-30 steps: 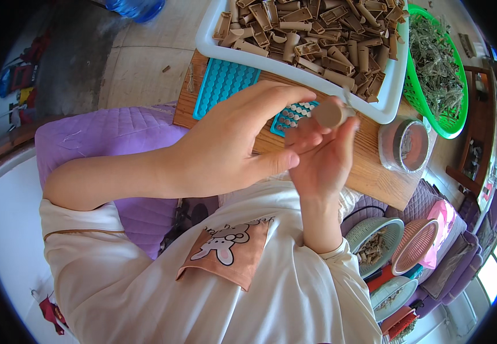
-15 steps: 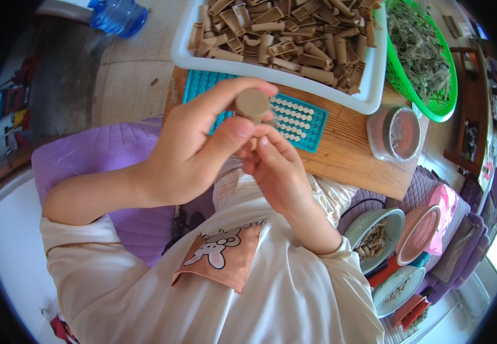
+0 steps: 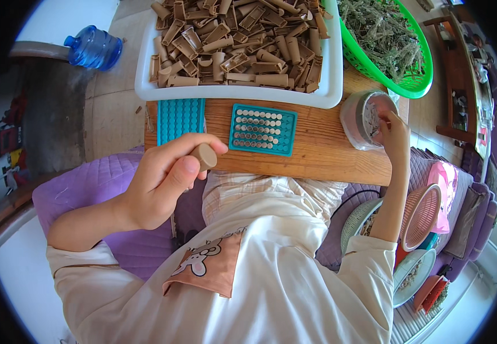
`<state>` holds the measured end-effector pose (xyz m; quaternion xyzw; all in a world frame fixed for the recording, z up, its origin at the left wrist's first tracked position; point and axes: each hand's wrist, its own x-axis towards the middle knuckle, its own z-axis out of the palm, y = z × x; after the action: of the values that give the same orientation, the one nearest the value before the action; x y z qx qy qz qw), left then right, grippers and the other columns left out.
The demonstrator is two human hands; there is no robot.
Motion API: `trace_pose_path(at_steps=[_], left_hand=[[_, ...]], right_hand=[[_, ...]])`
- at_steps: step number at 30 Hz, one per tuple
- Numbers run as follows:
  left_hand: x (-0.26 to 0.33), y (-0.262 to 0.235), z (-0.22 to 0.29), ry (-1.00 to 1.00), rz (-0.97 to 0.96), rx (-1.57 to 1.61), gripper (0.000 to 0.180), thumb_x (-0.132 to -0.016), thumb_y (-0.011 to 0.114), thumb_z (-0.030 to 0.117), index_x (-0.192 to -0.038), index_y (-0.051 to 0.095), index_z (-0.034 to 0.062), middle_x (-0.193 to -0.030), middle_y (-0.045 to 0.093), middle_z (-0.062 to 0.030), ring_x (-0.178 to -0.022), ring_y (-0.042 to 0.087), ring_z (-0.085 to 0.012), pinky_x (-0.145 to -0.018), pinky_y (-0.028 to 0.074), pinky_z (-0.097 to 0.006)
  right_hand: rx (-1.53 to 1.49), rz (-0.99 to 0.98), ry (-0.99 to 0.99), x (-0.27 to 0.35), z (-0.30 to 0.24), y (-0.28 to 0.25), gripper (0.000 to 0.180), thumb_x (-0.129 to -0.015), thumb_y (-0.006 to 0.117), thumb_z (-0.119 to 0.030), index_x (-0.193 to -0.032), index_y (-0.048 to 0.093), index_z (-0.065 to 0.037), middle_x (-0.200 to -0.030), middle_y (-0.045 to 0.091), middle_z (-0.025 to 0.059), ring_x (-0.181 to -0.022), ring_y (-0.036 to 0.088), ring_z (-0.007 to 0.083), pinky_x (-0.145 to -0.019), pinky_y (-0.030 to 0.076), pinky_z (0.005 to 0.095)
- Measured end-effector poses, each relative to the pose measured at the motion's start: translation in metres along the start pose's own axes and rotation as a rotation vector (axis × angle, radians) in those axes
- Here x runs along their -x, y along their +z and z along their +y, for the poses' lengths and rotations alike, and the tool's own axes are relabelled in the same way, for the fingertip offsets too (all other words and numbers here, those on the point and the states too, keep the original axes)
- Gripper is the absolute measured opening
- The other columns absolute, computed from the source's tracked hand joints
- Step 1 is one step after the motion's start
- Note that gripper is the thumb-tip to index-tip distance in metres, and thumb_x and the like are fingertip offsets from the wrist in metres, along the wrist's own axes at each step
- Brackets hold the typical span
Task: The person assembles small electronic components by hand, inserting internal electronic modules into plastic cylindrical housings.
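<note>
My left hand (image 3: 159, 186) is closed around a brown plastic cylinder (image 3: 205, 156), its round flat end showing between thumb and forefinger. My right hand (image 3: 395, 133) reaches into a round see-through tub (image 3: 350, 123) holding small pale pieces at the table's right end. Its fingers are bent together at the tub's inner side; whatever they pinch is hidden. Between my hands lies a small teal tray (image 3: 288, 135) with rows of small round discs (image 3: 258, 122), some pale and some shiny silver. Left of it is another teal tray (image 3: 181, 117) with rows of round hollows, just beyond my left hand.
A white bin (image 3: 240, 93) heaped with brown plastic parts (image 3: 220, 43) stands across the wooden table's (image 3: 323, 155) far side. A green basket (image 3: 420, 86) of tangled clear-greenish pieces is beyond it on the right. Several baskets, one pink (image 3: 419, 215), sit on the seat at my right.
My hands have parted. The left one has drawn down and left with the brown cylinder; the right one has swung right into the round tub. The whole view has shifted too.
</note>
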<state>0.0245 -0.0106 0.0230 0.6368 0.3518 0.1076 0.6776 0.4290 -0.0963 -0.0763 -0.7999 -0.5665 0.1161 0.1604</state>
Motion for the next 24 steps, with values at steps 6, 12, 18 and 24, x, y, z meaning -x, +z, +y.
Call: trace_pose_path(at_steps=[6, 12, 18, 24], left_hand=[[-0.001, 0.002, -0.003, -0.017, -0.01, -0.009, 0.038, -0.088, 0.035, 0.037, -0.103, 0.049, 0.004, -0.074, 0.047, 0.0003, -0.067, 0.043, -0.006, -0.056, 0.036, -0.018], [-0.001, 0.002, -0.005, -0.069, -0.011, 0.039, 0.038, -0.088, 0.035, 0.036, -0.103, 0.049, 0.0042, -0.077, 0.047, 0.0003, -0.069, 0.044, -0.0058, -0.057, 0.036, -0.018], [-0.002, 0.0, -0.006, -0.069, 0.003, 0.049, 0.037, -0.088, 0.036, 0.035, -0.104, 0.048, 0.0042, -0.078, 0.047, 0.0, -0.068, 0.043, -0.0057, -0.057, 0.036, -0.018], [-0.005, 0.001, -0.013, -0.238, -0.053, 0.447, 0.04, -0.087, 0.036, 0.034, -0.111, 0.04, 0.0025, -0.084, 0.046, -0.0041, -0.06, 0.044, -0.008, -0.066, 0.04, -0.023]], right_hand=[[0.187, -0.21, -0.09, -0.016, 0.009, 0.015, 0.017, -0.066, 0.054, 0.0, -0.082, 0.058, -0.002, -0.076, 0.058, 0.0184, -0.071, 0.056, 0.0336, -0.066, 0.044, 0.0385], [0.252, -0.339, -0.044, -0.021, 0.004, 0.017, 0.019, -0.065, 0.055, 0.0, -0.083, 0.057, -0.003, -0.076, 0.058, 0.0193, -0.073, 0.056, 0.0335, -0.064, 0.044, 0.0405], [0.029, -0.249, -0.036, -0.023, 0.0, 0.007, 0.015, -0.067, 0.056, -0.003, -0.082, 0.055, -0.002, -0.072, 0.058, 0.0175, -0.067, 0.058, 0.0313, -0.059, 0.045, 0.0379], [-0.058, -0.116, 0.081, -0.021, -0.003, -0.008, 0.013, -0.071, 0.056, -0.008, -0.082, 0.056, 0.0, -0.067, 0.06, 0.0114, -0.055, 0.058, 0.017, -0.052, 0.044, 0.0283]])
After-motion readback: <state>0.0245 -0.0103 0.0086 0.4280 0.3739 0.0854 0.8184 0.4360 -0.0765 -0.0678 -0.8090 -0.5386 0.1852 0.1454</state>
